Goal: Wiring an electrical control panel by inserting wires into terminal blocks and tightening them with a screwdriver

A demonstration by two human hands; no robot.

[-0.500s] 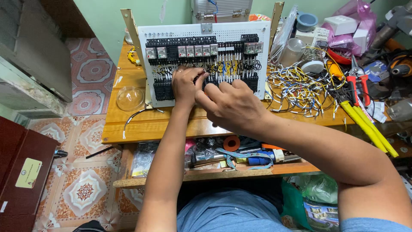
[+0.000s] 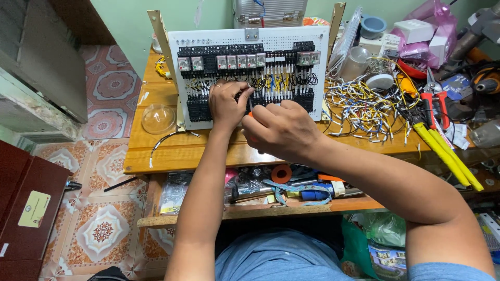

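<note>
1. Head view, centre: white perforated wiring panel (image 2: 250, 78) propped upright on the wooden worktop (image 2: 172, 151), carrying rows of black terminal blocks and a line of clear relays (image 2: 242, 61) across the top.
2. Head view, left hand (image 2: 226, 104): fingers curled closed and pressed to the lower terminal row, apparently pinching a thin wire; the wire itself too small to tell.
3. Head view, right hand (image 2: 281, 130): closed in a fist round a screwdriver (image 2: 250, 107), only the thin shaft and a trace of orange handle showing, tip aimed at the terminals just beside the left fingers.
4. Head view, right of panel: tangle of loose yellow and white wires (image 2: 364, 106), red-handled cutters (image 2: 432, 99), yellow-handled tool (image 2: 448, 151), all within reach.
5. Head view, left of panel: clear dome (image 2: 158, 118) resting on the worktop.
6. Good practice, as a judgement: shaft kept square to the screw, wire seated fully before tightening, firm but gentle torque, neighbouring leads held clear.
</note>
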